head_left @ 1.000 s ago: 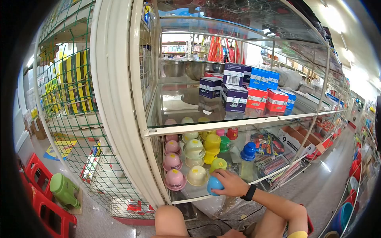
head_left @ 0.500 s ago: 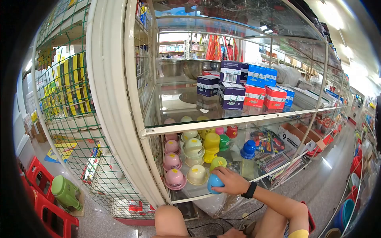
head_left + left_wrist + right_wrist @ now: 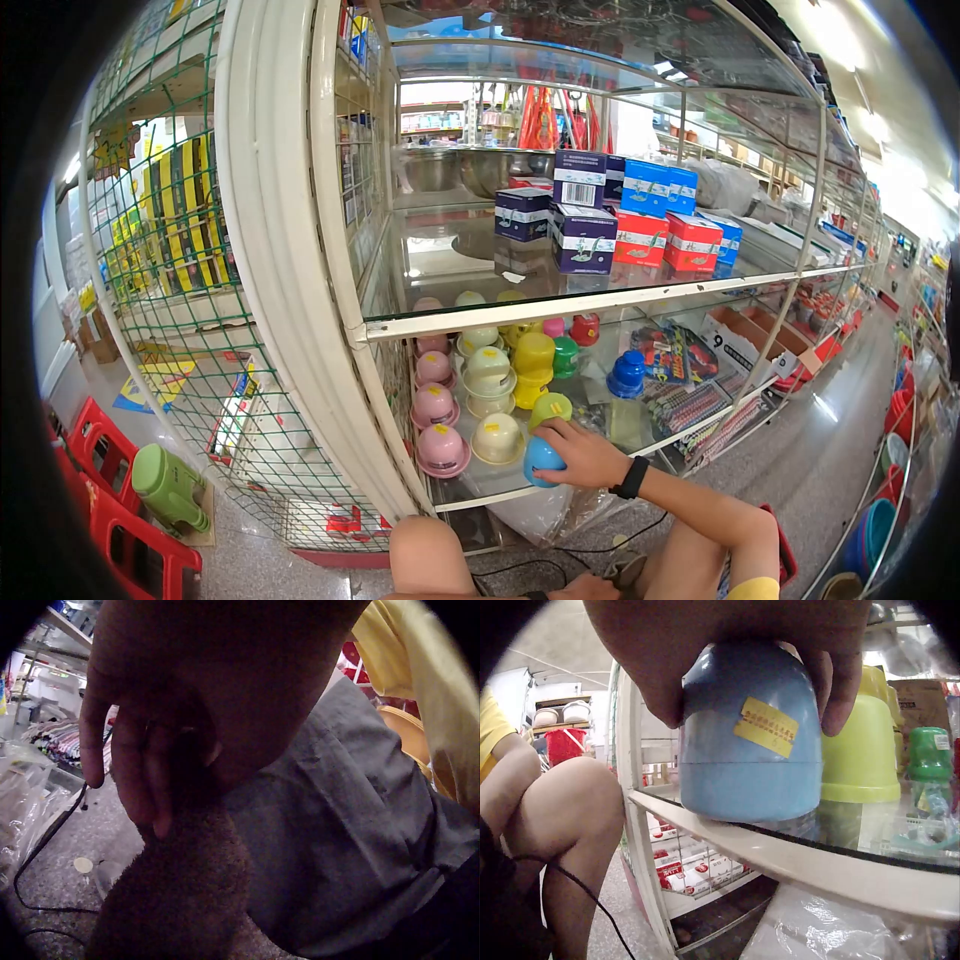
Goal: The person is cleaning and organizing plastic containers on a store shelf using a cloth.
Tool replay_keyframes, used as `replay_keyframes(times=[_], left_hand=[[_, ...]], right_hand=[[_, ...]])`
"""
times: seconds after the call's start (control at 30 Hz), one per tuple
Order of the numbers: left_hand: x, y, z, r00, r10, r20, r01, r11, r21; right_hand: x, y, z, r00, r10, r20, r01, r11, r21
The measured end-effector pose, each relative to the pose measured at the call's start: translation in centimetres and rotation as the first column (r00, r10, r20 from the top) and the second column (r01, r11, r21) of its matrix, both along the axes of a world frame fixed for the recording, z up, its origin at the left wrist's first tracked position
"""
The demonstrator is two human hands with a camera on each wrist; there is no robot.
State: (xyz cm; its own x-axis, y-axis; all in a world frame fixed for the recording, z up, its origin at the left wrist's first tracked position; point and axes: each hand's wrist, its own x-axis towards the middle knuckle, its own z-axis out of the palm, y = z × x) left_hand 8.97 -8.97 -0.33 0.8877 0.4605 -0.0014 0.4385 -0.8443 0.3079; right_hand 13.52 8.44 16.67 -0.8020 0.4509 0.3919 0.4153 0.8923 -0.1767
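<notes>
My right hand [image 3: 582, 458] grips a blue domed plastic container [image 3: 750, 765] from above, at the front edge of the lower shelf. The container stands upright with a yellow price sticker on its side; fingers and thumb come down on either side of its top. Right behind it is a yellow-green container [image 3: 861, 742], and a cream one [image 3: 497, 440] sits to its left. In the left wrist view my left hand [image 3: 202, 697] hangs over my bare leg [image 3: 180, 892], fingers loosely bent and holding nothing.
Pink domed containers [image 3: 441, 450] line the shelf's left side, with yellow ones [image 3: 534, 360] in the middle. A blue container [image 3: 627, 372] stands further right. The glass upper shelf [image 3: 450, 285] bears several boxes. Plastic wrapping [image 3: 810, 926] lies below the shelf edge; a black cable [image 3: 52, 840] crosses the floor.
The head view has shifted slightly. My right hand keeps its grip on the blue container at almost the same place on the shelf edge.
</notes>
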Motion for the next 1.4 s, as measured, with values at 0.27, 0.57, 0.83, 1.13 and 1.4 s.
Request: replay_keyframes(times=[0.27,0.57,0.83,1.13,1.4], left_hand=[[0.1,-0.3,0.7,0.994,0.012,-0.106,-0.018,0.998,-0.055],[0.6,-0.2,-1.4,1.0,0.011,-0.006,-0.012,0.999,-0.038],[0.0,0.6,1.1,1.0,-0.019,-0.019,0.016,0.986,-0.165],[-0.1,0.8,1.9,0.992,-0.022,-0.127,-0.008,0.972,-0.233],[-0.4,0.3,2.4,0.995,-0.014,-0.104,-0.006,0.983,-0.186]], right_hand=[[0.1,0.1,-0.3,1.0,0.012,-0.006,-0.012,1.0,0.013],[1.1,0.7,-0.3,0.997,0.034,-0.071,-0.034,0.999,0.001],[1.4,0.4,0.2,0.996,-0.011,-0.089,0.008,0.999,-0.034],[1.7,0.6,0.4,0.993,-0.036,-0.114,0.037,0.999,0.003],[2.2,0.8,0.8,0.985,-0.073,-0.154,0.069,0.997,-0.029]])
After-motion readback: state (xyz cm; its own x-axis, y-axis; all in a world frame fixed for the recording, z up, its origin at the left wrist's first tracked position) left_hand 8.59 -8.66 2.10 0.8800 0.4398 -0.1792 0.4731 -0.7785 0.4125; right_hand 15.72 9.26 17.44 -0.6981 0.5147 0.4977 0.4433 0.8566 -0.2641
